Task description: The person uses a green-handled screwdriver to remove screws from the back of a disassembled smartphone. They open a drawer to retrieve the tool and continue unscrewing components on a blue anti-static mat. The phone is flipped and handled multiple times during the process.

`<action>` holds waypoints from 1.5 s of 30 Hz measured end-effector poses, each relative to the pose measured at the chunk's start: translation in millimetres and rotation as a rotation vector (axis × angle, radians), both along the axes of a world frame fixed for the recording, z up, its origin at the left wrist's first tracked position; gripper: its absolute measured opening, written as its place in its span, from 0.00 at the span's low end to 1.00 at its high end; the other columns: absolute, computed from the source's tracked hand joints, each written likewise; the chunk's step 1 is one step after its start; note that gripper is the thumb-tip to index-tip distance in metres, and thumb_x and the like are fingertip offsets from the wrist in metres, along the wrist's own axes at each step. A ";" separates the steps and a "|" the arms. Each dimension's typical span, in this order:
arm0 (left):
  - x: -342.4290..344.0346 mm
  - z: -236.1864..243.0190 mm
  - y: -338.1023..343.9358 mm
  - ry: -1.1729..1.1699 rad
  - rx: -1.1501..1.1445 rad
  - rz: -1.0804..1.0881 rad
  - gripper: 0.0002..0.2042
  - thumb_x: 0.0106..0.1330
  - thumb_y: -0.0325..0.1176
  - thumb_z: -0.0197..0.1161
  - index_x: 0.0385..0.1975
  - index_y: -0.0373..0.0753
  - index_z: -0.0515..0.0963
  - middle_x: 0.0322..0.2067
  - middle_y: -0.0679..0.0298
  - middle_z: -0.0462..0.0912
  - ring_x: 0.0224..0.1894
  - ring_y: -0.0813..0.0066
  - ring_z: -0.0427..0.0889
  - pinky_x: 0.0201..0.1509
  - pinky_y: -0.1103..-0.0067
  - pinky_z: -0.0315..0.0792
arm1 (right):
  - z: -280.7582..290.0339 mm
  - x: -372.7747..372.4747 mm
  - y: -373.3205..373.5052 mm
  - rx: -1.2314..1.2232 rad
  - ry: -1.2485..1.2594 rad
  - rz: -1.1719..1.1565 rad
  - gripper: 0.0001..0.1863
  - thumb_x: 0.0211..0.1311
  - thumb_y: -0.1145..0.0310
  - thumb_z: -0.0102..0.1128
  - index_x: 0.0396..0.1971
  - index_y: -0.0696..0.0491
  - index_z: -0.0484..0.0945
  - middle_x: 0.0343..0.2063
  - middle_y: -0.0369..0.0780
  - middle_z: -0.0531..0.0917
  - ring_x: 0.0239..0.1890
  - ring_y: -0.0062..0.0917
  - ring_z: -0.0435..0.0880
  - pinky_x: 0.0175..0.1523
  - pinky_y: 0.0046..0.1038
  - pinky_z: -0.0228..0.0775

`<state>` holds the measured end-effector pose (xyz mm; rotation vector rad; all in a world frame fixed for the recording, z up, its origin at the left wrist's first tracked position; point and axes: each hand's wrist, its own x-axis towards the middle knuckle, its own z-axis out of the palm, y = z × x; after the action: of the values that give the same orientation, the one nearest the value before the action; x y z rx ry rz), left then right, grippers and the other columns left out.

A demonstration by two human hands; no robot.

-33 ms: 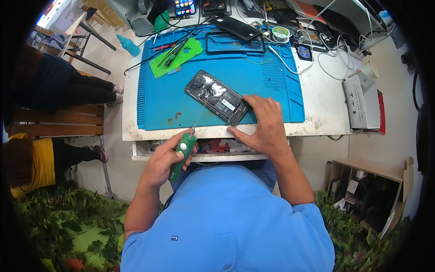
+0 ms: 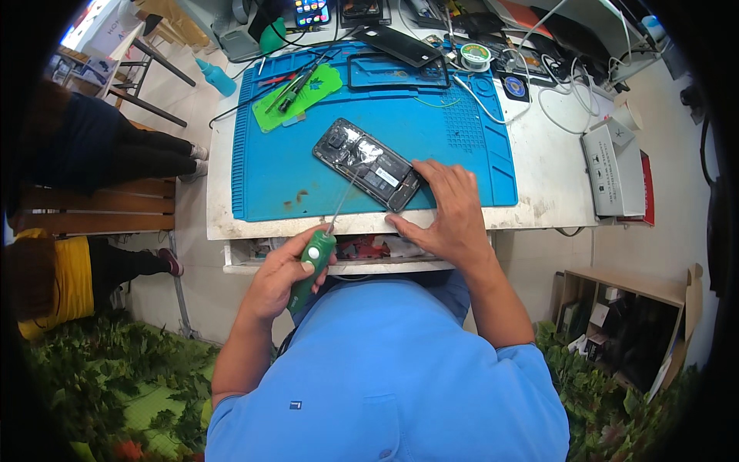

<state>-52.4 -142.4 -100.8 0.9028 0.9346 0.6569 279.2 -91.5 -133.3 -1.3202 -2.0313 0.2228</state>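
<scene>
My left hand [image 2: 285,273] is closed round a green handled tool [image 2: 306,279] with a white button; its thin metal shaft reaches up to a phone [image 2: 363,165] with its back off, showing inner parts. The phone lies tilted on a blue silicone mat [image 2: 273,169]. My right hand [image 2: 446,208] has its thumb and fingers spread, the fingertips touching the phone's right end and the thumb near the mat's front edge. A black frame [image 2: 350,75], a loose dark panel [image 2: 396,45] and a green pad [image 2: 277,108] with tools lie at the back of the mat.
White desk [image 2: 546,185] with an open drawer beneath, solder spool [image 2: 476,54], cables, blue bottle [image 2: 219,81] and white box [image 2: 614,177]. Two other people [image 2: 131,146] [image 2: 65,281] are at the left beside a wooden bench [image 2: 115,205]. A low shelf [image 2: 623,277] stands at lower right.
</scene>
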 end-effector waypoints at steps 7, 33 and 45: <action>-4.4 -8.5 -9.3 0.031 -0.010 -0.078 0.33 0.79 0.35 0.58 0.83 0.31 0.70 0.56 0.56 0.87 0.44 0.75 0.84 0.47 0.76 0.81 | -4.7 -0.4 6.6 0.080 0.000 0.027 0.42 0.52 0.51 0.90 0.63 0.60 0.84 0.56 0.50 0.88 0.52 0.44 0.84 0.61 0.45 0.72; -27.8 5.6 -12.3 0.234 -0.154 -0.163 0.18 0.82 0.35 0.59 0.64 0.32 0.79 0.42 0.63 0.88 0.35 0.82 0.83 0.36 0.81 0.77 | -3.4 -27.7 -0.5 0.070 -0.092 0.028 0.48 0.49 0.40 0.91 0.60 0.64 0.85 0.46 0.45 0.81 0.49 0.42 0.80 0.57 0.44 0.71; -31.5 1.6 -4.8 0.194 -0.125 -0.161 0.16 0.83 0.39 0.63 0.59 0.33 0.77 0.40 0.62 0.88 0.33 0.82 0.82 0.34 0.81 0.75 | -6.9 -22.0 6.7 0.155 -0.138 0.110 0.48 0.56 0.38 0.86 0.57 0.69 0.85 0.42 0.46 0.82 0.46 0.40 0.82 0.54 0.42 0.73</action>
<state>-83.9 -147.2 -99.1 0.9299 1.0513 0.3738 257.2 -84.8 -140.3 -1.1570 -2.1916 0.0229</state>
